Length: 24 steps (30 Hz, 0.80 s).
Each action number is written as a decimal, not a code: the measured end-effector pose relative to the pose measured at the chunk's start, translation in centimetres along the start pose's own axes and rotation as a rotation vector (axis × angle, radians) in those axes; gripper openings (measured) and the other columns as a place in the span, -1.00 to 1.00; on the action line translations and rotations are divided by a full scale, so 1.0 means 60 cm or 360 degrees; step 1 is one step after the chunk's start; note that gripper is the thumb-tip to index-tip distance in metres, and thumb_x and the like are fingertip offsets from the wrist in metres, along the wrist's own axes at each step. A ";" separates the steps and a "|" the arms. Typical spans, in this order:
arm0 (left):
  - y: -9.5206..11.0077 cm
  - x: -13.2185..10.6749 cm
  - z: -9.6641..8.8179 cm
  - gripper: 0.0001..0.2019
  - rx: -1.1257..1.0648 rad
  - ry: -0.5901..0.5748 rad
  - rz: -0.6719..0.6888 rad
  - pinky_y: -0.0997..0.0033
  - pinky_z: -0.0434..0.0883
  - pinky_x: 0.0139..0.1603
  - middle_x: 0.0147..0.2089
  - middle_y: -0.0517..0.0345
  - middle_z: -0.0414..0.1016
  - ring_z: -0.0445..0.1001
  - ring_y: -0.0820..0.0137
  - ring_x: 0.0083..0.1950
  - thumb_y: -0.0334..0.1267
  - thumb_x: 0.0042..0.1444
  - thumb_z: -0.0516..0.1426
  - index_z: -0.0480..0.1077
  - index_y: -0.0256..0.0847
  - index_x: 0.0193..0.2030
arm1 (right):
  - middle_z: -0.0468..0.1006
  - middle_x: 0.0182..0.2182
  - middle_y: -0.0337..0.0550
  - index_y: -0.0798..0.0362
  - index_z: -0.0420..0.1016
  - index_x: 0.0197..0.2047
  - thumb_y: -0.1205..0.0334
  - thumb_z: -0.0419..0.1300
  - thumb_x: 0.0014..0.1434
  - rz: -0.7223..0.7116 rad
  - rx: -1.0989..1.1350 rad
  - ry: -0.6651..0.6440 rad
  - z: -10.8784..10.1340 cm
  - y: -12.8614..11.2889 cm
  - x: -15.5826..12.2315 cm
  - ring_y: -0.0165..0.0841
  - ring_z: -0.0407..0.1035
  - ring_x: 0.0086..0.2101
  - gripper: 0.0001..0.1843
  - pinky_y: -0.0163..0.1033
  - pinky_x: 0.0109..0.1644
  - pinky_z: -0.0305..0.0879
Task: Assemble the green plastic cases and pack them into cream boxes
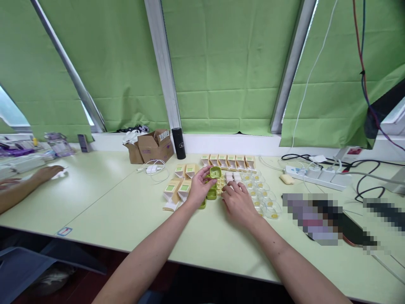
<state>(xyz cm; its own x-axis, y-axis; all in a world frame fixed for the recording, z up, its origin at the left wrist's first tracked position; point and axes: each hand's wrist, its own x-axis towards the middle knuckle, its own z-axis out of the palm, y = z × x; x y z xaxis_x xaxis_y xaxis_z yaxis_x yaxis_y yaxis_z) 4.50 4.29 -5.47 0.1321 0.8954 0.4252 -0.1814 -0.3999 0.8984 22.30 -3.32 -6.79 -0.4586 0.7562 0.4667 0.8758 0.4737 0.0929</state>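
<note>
My left hand (200,185) is closed around a small olive-green square cup (215,172), tilted so that its hollow inside faces me. More green cups (211,194) stand on the table below that hand, partly hidden by it. My right hand (238,202) is low over the table, fingers bent and somewhat apart, with its fingertips beside a group of small cream-yellow pieces (220,184). I see nothing held in it. Just beyond its fingers are white-pink blocks (233,176). To its right lie rows of clear plastic shells (264,194) with yellow spots.
Kraft boxes with green labels (172,191) stand left of my hands, and a row of similar boxes (227,161) behind. Further off are a black bottle (179,143), a cardboard carton (156,147) and a power strip (318,177) with cables. Another person's hand (47,173) rests at left.
</note>
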 end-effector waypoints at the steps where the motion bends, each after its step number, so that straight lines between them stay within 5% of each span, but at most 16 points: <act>1: -0.001 0.001 0.000 -0.39 0.0011 0.0009 0.0006 0.24 0.56 0.12 0.24 -0.16 0.60 0.59 0.15 0.22 -0.28 -0.01 0.43 0.47 -0.23 0.22 | 0.63 0.01 0.08 0.06 0.65 -0.08 0.36 0.21 0.28 0.0000 -0.0011 -0.0014 -0.001 -0.001 0.000 -0.01 0.26 0.19 -0.80 0.09 0.30 0.07; 14: -0.005 0.004 -0.002 -0.44 0.0130 0.0084 0.0074 0.23 0.55 0.11 0.20 -0.14 0.63 0.59 0.14 0.23 -0.26 0.01 0.41 0.51 -0.23 0.19 | 0.64 0.00 0.13 0.09 0.65 -0.10 0.23 0.11 0.44 0.0008 -0.0018 -0.0090 0.002 -0.014 0.003 0.01 0.27 0.21 -0.73 0.14 0.35 0.06; 24: -0.008 0.003 -0.003 -0.47 0.0172 0.0065 0.0101 0.23 0.56 0.13 0.25 -0.08 0.60 0.58 0.17 0.22 -0.30 0.01 0.39 0.56 -0.17 0.18 | 0.65 -0.12 0.12 0.10 0.66 -0.13 0.33 0.11 0.40 -0.0053 -0.0067 -0.0115 0.011 -0.013 0.004 -0.01 0.32 0.10 -0.74 0.13 0.32 0.08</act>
<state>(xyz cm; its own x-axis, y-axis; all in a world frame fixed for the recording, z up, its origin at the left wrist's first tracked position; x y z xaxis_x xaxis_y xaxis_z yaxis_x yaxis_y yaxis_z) 4.42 4.67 -5.85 0.0837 0.8741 0.4785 -0.0820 -0.4725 0.8775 21.43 -3.23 -7.31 -0.4957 0.7719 0.3981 0.8648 0.4807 0.1447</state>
